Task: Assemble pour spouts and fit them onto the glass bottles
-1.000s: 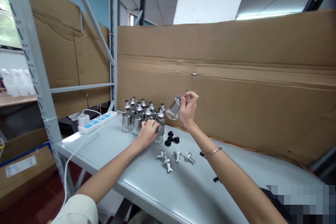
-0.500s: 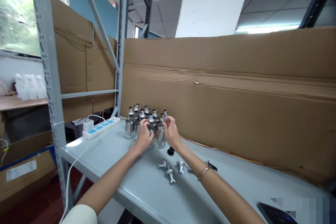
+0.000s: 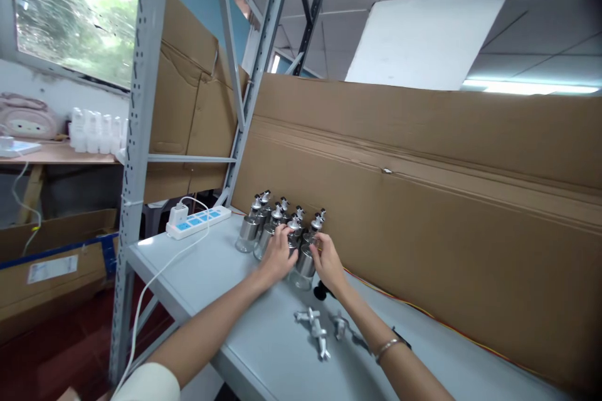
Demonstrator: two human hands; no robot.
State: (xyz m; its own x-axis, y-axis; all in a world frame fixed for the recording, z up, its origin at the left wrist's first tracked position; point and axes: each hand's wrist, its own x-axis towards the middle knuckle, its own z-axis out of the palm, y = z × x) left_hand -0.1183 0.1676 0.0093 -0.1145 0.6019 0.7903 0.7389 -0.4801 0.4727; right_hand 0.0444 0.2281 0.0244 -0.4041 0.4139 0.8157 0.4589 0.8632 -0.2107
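Several clear glass pump bottles with silver metal sleeves and silver-and-black pump heads stand grouped on the grey table [image 3: 197,276]. My left hand [image 3: 278,257] is at the front of the group, thumb and fingers bent around a pump bottle [image 3: 293,240] that it partly hides. My right hand [image 3: 330,265] has thumb and fingertips closed at the upper part of the front right bottle [image 3: 305,265], which stands upright. Nearer me lie loose silver pump heads [image 3: 316,329] and another silver pump head [image 3: 339,324]. A black round piece [image 3: 322,291] sits beside my right wrist.
A white power strip [image 3: 200,222] with a plugged-in adapter and trailing cable [image 3: 162,263] lies left of the bottles. Tall cardboard [image 3: 423,200] lines the back edge, with thin coloured wires [image 3: 414,308] along its foot. A metal rack post [image 3: 136,156] rises at the left corner.
The camera view has turned left and tilted, so the bottles and hands appear lower and further right. Both hands remain at the bottles, the right one slightly lower against the front right bottle.
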